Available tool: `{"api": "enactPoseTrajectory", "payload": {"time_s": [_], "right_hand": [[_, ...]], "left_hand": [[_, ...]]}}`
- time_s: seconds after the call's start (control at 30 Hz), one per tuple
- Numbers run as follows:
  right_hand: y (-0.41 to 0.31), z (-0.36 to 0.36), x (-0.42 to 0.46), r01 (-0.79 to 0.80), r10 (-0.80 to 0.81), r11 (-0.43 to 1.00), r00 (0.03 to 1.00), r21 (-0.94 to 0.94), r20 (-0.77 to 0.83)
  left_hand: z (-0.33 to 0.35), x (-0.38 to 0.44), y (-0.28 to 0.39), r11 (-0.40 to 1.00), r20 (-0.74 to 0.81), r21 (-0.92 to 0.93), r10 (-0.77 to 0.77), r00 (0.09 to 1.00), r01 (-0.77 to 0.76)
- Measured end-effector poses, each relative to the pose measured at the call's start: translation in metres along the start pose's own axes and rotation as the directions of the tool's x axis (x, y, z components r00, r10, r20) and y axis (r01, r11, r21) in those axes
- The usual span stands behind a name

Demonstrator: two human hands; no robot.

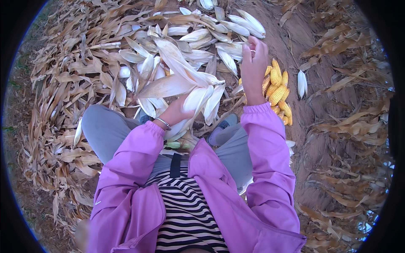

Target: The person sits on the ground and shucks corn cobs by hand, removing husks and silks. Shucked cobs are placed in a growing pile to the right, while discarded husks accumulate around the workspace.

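Note:
My left hand grips a bunch of pale, dry corn husks peeled open, their joined stalk end pointing right. Whether a cob is left inside cannot be seen. My right hand is held out ahead with its fingers bent and the thumb apart, and no cob shows in it. Just beyond it and to its left lie unhusked corn ears in whitish husks. Beside the right wrist is a heap of bare yellow corn cobs, partly hidden by the hand and sleeve.
Dry corn leaves and stalks cover the ground on the left. More unhusked ears lie ahead. Bare reddish soil runs along the right, with a lone husked-over ear and another band of dry leaves farther out.

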State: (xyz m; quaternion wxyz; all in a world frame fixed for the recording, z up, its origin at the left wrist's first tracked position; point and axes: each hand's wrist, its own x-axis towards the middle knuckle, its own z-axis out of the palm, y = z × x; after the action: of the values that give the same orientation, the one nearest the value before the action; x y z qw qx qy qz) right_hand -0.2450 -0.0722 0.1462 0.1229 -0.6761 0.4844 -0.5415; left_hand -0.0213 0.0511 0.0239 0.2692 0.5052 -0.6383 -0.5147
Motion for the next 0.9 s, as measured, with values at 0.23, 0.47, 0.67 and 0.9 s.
{"api": "enactPoseTrajectory", "payload": {"time_s": [0.23,0.47,0.67,0.9], "right_hand": [[0.0,-0.002,-0.066,0.569,-0.428,0.818,0.701,-0.085,0.57],[0.011,0.006,-0.065,0.756,-0.468,0.598,0.6,-0.267,0.65],[0.008,0.013,-0.056,0.731,-0.459,0.629,0.624,-0.265,0.633],[0.024,0.023,-0.069,0.537,-0.315,0.772,0.788,-0.341,0.529]], "left_hand": [[-0.024,0.003,0.033,0.925,0.104,-0.375,-0.014,0.995,0.052],[-0.023,-0.008,0.049,0.919,0.254,-0.374,-0.026,0.967,0.123],[-0.023,-0.018,0.041,0.791,0.283,-0.58,-0.03,0.959,0.196],[-0.003,-0.016,0.057,0.714,0.201,-0.682,-0.03,0.979,0.162]]}}
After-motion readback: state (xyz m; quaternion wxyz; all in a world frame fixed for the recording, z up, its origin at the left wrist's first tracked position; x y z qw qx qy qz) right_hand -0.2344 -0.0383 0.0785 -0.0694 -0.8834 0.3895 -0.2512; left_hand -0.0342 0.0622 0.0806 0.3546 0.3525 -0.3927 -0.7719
